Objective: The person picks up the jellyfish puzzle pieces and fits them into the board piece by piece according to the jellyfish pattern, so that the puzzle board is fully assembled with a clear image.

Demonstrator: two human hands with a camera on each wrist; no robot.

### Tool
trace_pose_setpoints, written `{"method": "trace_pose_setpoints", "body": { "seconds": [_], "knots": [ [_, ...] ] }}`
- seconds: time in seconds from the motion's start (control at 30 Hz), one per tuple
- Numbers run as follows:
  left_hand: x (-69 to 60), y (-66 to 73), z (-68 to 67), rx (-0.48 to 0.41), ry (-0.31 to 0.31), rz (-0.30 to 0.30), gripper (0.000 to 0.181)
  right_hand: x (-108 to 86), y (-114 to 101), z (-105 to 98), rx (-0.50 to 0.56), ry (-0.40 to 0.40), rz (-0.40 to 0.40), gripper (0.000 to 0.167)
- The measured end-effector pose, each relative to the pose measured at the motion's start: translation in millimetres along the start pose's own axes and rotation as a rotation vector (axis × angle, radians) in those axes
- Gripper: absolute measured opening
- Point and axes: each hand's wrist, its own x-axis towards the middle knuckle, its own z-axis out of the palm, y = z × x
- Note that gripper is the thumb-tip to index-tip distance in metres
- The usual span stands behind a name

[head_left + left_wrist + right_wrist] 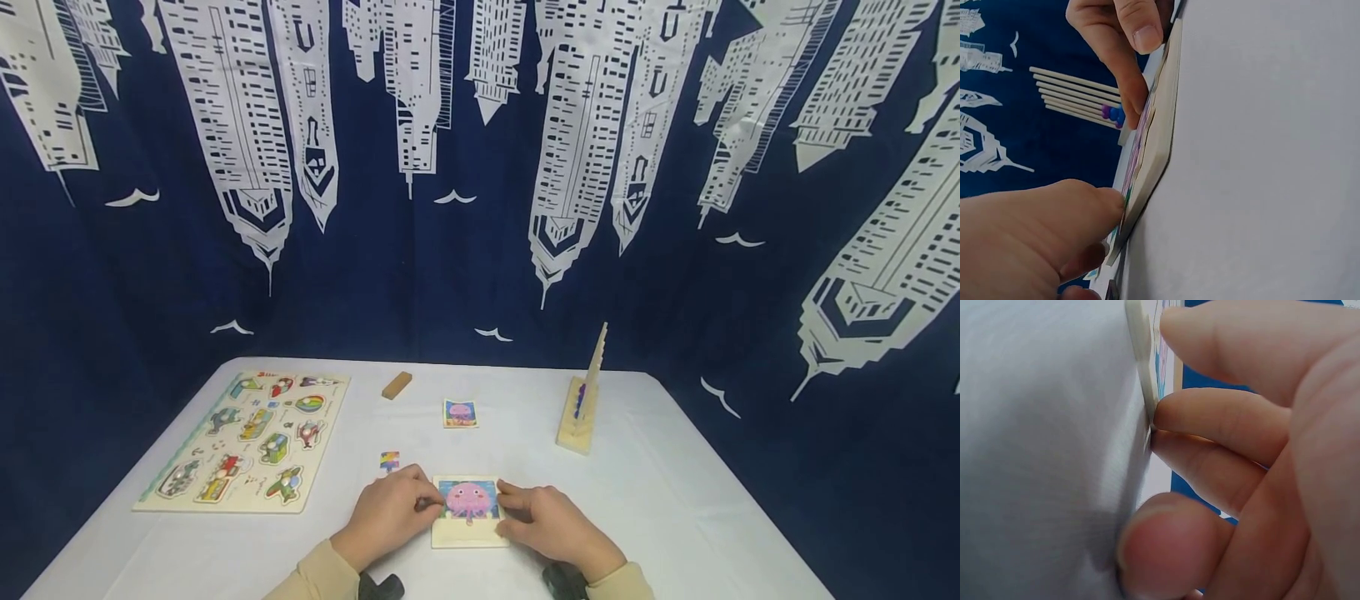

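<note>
A small square jellyfish puzzle [469,502] lies flat on the white table in front of me, a pink jellyfish on blue across its upper part and bare wood along its lower part. My left hand [396,510] grips its left edge, the thumb [1100,203] laid against the picture side and the other fingers bent. At the right edge my right hand [553,527] holds the puzzle between thumb and fingers, the fingertips [1169,412] touching a corner. Just beyond the left hand is a small multicoloured puzzle piece [389,460]. The palms are hidden in the head view.
A large peg puzzle board [247,442] with vehicle shapes lies at the left. Farther back are a brown wooden block [397,385] and a jellyfish picture card [460,414]. A wooden rack [577,412] with upright rods and purple-blue beads stands back right. A dark curtain [412,275] hangs behind.
</note>
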Motion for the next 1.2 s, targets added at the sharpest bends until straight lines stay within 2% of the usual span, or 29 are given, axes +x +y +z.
{"method": "trace_pose_setpoints", "body": {
  "seconds": [0.17,0.27,0.37,0.47,0.53,0.63,0.73,0.83,1.0,1.2],
  "knots": [
    [-0.9,2.1,-1.4,0.027,-0.017,0.017,0.009,-0.1,0.2,1.1,0.0,0.005,0.0,0.045],
    [-0.3,1.6,-5.0,0.016,0.007,-0.029,0.01,0.1,0.5,1.6,0.005,0.004,0.0,0.045],
    [2.5,-2.6,-14.0,-0.001,0.082,-0.146,0.011,0.5,0.9,2.1,0.004,0.003,-0.002,0.046],
    [5.2,-15.0,-26.8,-0.056,0.155,-0.29,0.011,0.7,1.2,1.7,-0.001,0.005,-0.003,0.046],
    [4.6,-24.6,-36.3,-0.1,0.175,-0.368,0.011,0.7,1.9,1.5,-0.003,0.008,-0.004,0.047],
    [1.1,-38.5,-48.1,-0.182,0.195,-0.451,0.013,0.5,3.7,1.8,-0.005,0.008,-0.009,0.046],
    [-2.7,-48.0,-54.3,-0.221,0.215,-0.512,0.017,0.7,5.4,2.6,-0.01,0.009,-0.001,0.047],
    [-5.2,-57.1,-52.3,-0.232,0.231,-0.542,0.021,0.8,6.6,3.2,-0.017,0.012,0.008,0.047],
    [-7.1,-70.0,-40.2,-0.238,0.247,-0.561,0.024,0.6,5.9,2.6,-0.007,0.014,0.005,0.047],
    [-7.7,-72.5,-34.4,-0.205,0.262,-0.563,0.021,0.6,3.7,1.4,0.001,0.007,0.014,0.046]
  ]
}}
